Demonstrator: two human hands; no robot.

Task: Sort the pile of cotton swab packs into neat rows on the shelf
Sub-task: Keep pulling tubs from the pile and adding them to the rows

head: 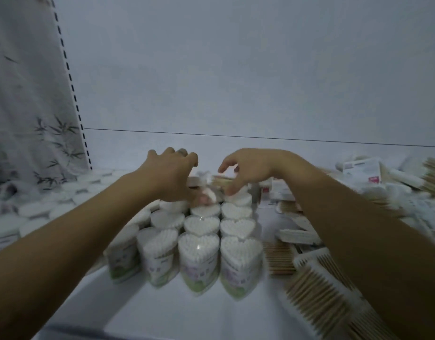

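Heart-shaped cotton swab packs (199,251) stand upright in several rows on the white shelf (162,312), running from front to back. My left hand (172,175) reaches over the back of the rows. Its fingers curl, and its thumb pinches a blurred white swab pack (209,193) there. My right hand (250,170) hovers beside it with fingers spread downward, fingertips touching the rearmost heart pack (238,198) of the right-hand row. A clear bag of wooden-stick swabs (218,181) lies between the two hands, partly hidden.
Flat packs of wooden-stick swabs (319,290) lie in a loose pile on the right, with boxed packs (361,173) behind them. Round white lidded packs (39,209) cover the left side. A bamboo-print curtain (27,106) hangs at far left. The shelf's back wall (236,82) is close behind.
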